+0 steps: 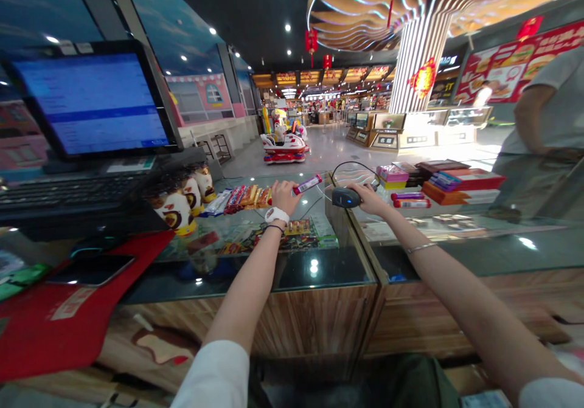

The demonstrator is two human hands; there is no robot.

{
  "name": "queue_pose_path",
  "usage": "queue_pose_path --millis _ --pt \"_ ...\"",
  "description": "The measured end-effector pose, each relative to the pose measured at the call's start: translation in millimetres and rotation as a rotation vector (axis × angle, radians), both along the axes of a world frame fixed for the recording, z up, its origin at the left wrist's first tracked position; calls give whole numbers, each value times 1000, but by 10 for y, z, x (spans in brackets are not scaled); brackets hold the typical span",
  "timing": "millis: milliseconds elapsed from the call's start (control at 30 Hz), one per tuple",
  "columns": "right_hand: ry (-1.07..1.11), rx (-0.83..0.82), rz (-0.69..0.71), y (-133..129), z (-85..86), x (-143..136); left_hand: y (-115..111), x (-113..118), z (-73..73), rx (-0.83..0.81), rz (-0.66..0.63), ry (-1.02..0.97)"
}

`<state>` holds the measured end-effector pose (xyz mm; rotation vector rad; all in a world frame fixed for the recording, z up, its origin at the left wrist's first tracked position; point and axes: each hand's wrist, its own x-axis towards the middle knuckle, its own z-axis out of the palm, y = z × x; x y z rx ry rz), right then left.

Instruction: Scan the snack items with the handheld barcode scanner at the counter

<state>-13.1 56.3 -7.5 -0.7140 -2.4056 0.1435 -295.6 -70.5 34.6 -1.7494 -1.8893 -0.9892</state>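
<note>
Above the glass counter my left hand (285, 197) is closed on a purple-and-red wrapped candy bar (308, 184), its barcode side showing. My right hand (367, 199) grips a black barcode scanner (345, 197) with a blue light on it, facing the bar from the right. A row of wrapped snack bars (241, 199) lies left of my left hand. Beyond my right hand are two more purple and red bars (410, 200) beside stacked boxes (460, 183) of sweets.
At left stand a monitor (91, 104), a keyboard (59, 192) and several patterned cups (177, 207). A phone (93, 270) lies on a red mat (77, 329). A person in a grey shirt (542, 110) stands across the counter at right. The scanner's cable (356, 163) loops behind it.
</note>
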Motion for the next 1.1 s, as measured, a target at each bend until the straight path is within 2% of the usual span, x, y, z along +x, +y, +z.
queue_pose_path --millis 167,300,433,533,633,700,800,933,1100 --pt "-71 -68 35 42 -54 34 33 -17 -25 4 6 20" --pt "-52 -73 37 29 -39 40 38 -15 -24 -4 8 24" --pt "-18 -163 72 44 1 58 18 1 -12 -11 6 16" --pt "66 -226 84 49 65 68 -4 18 0 -12 2 10" --pt "251 -138 47 -38 173 1 -21 43 15 -10 -2 6" --pt "373 -52 35 -166 247 -123 -27 65 23 -4 -5 1" --pt "461 -62 70 -415 298 -422 -38 102 34 19 -21 -12" --pt "544 -129 61 -668 229 -886 -87 164 66 40 -22 -61" --pt "572 -180 15 -739 124 -1334 -148 228 110 41 37 -183"
